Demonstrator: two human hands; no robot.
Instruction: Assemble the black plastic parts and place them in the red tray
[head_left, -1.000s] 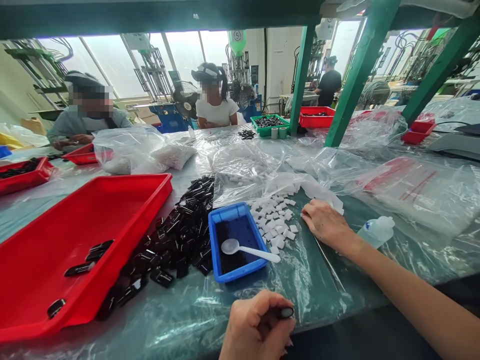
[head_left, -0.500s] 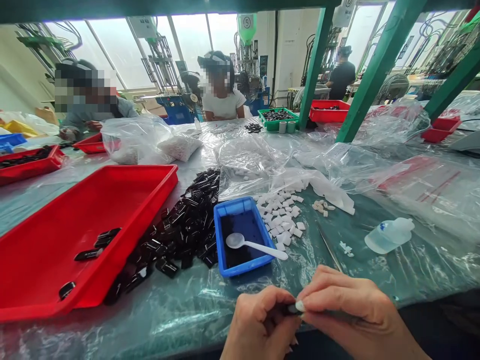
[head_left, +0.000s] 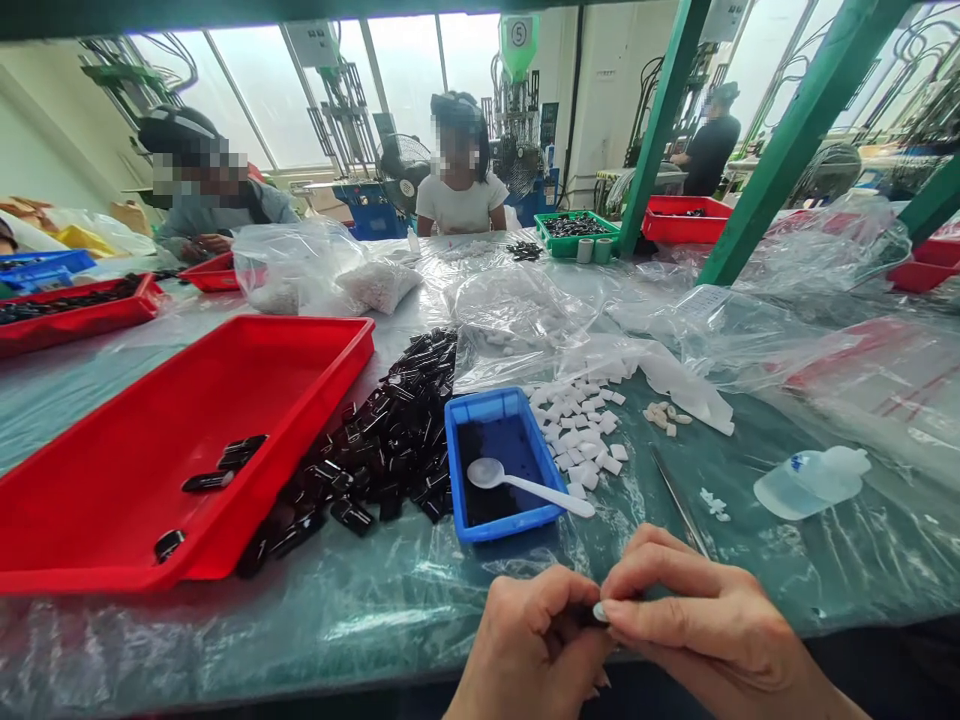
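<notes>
My left hand (head_left: 536, 640) is closed around a small black plastic piece, mostly hidden by the curled fingers. Against its end, my right hand (head_left: 697, 610) is closed in a pinch, thumb and forefinger touching the left fingertips. A pale spot shows at that pinch; I cannot tell whether it is a nail or a small white part. Just beyond the hands is a blue tray (head_left: 459, 480) with dark contents and a white spoon (head_left: 529, 487) lying across it. Metal tweezers (head_left: 679, 500) lie beyond my right hand.
Left of the blue tray lies a heap of glossy black pieces (head_left: 390, 430), beside a large red tray (head_left: 172, 370) holding several. White square pieces (head_left: 577, 430) are piled right of it. A clear squeeze bottle (head_left: 810, 482) lies far right. Green posts (head_left: 802, 130) slant overhead; people sit opposite.
The whole view has shifted, so the table things appear slightly further right and higher. Both hands stay together at the same piece, with only slight finger movement.
</notes>
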